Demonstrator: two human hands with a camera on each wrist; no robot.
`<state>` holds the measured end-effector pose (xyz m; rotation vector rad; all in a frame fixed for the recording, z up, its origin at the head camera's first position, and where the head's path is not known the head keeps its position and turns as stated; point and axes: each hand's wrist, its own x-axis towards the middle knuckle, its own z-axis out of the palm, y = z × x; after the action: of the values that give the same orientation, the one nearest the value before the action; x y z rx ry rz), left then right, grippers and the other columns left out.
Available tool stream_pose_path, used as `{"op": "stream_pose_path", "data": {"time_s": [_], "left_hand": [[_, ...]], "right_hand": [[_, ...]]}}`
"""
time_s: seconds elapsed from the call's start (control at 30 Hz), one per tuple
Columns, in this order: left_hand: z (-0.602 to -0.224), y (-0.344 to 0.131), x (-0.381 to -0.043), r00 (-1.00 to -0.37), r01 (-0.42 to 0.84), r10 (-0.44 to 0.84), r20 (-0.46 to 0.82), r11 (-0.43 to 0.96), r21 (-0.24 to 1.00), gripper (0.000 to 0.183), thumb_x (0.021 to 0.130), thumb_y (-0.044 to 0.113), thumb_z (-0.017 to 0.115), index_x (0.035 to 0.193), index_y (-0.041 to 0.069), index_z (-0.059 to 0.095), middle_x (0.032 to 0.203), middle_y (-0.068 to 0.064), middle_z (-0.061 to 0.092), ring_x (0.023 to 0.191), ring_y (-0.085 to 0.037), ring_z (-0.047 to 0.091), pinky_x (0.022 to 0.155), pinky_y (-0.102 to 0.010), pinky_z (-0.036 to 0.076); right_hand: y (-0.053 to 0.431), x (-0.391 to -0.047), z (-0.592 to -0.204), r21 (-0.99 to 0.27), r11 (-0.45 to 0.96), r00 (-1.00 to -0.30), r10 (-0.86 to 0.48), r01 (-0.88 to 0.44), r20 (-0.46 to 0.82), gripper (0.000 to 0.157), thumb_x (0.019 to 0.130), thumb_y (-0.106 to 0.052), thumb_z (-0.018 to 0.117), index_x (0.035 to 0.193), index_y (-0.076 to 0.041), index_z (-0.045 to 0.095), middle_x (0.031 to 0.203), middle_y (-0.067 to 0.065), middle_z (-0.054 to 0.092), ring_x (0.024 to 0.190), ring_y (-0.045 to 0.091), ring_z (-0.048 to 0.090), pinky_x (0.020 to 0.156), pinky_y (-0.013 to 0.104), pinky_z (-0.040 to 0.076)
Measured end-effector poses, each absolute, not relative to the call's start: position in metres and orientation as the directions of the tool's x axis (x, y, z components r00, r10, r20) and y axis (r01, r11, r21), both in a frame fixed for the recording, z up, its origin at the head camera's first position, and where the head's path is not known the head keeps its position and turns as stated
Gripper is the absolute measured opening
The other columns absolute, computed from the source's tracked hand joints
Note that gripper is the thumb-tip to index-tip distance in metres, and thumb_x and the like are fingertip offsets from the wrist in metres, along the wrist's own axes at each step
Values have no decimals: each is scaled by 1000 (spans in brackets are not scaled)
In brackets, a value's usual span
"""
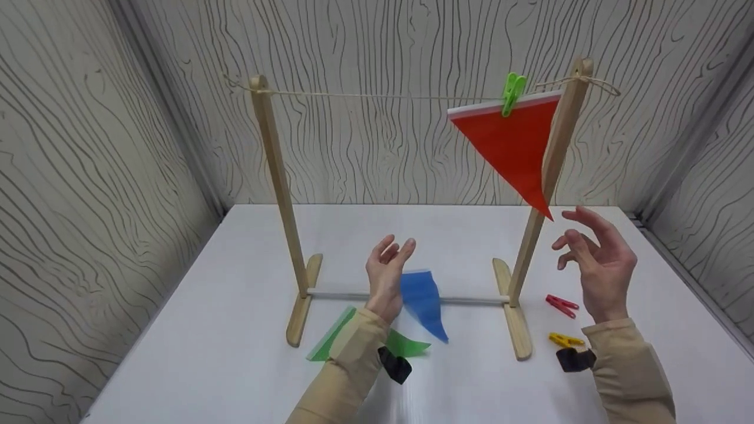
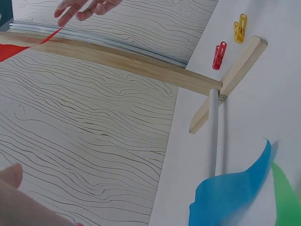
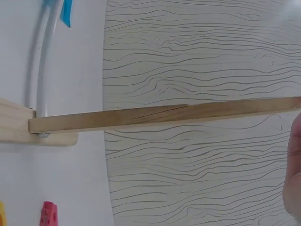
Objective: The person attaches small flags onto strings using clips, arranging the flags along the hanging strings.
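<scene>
A red triangular flag [image 1: 512, 150] hangs from the string [image 1: 377, 95] by a green clothespin [image 1: 513, 94], close to the right wooden post [image 1: 559, 153]. My right hand [image 1: 604, 271] is raised just right of the flag's lower tip, its fingers loosely bent around nothing. Over the middle of the stand, my left hand [image 1: 386, 277] is held up empty with relaxed fingers. Beside it a blue flag [image 1: 423, 303] lies across the white crossbar [image 1: 471, 300]. A green flag [image 1: 406, 344] rests on the table, partly hidden by my left forearm.
Right of the stand's right foot [image 1: 512, 312] lie a red clothespin [image 1: 562, 305] and a yellow clothespin [image 1: 566, 340]. The left post [image 1: 277, 182] rises from its own wooden foot. Patterned walls [image 1: 377, 153] enclose the white table [image 1: 212, 318].
</scene>
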<state>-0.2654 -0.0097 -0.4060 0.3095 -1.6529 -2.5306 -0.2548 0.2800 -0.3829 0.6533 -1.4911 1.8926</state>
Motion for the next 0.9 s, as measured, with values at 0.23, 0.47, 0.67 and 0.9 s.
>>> {"op": "stream_pose_path", "data": {"time_s": [0.23, 0.47, 0.67, 0.9], "left_hand": [[-426, -11, -262, -948, -86, -243, -204, -421, 903, 60, 89, 23, 72, 139, 5, 45, 135, -18, 44, 128, -32, 44, 115, -52, 32], [-443, -13, -258, -924, -126, -272, -269, -447, 885, 59, 88, 19, 71, 138, 2, 42, 136, -21, 38, 122, -31, 44, 114, -48, 34], [-456, -17, -253, -918, -188, -242, -316, -434, 881, 62, 92, 19, 66, 142, -1, 36, 143, -28, 35, 133, -37, 40, 118, -50, 29], [-465, -19, -250, -918, -250, -192, -347, -401, 882, 66, 92, 20, 65, 144, -3, 33, 143, -29, 34, 140, -42, 32, 120, -51, 24]], "right_hand": [[293, -248, -414, -777, -61, -759, 271, -627, 592, 38, 92, 9, 57, 130, 8, 54, 112, 6, 68, 74, 15, 65, 61, 18, 57], [305, -247, -440, -901, 23, -826, 390, -433, 406, 36, 93, -3, 62, 128, 0, 59, 109, 1, 69, 74, 13, 66, 65, 18, 57], [320, -245, -461, -963, 87, -873, 409, -254, 267, 37, 93, -12, 66, 129, -6, 60, 108, -9, 68, 82, 8, 66, 70, 14, 56], [334, -244, -479, -955, 268, -910, 352, -128, 221, 42, 94, -22, 65, 133, -9, 57, 108, -25, 62, 91, -2, 60, 78, 6, 50]]}}
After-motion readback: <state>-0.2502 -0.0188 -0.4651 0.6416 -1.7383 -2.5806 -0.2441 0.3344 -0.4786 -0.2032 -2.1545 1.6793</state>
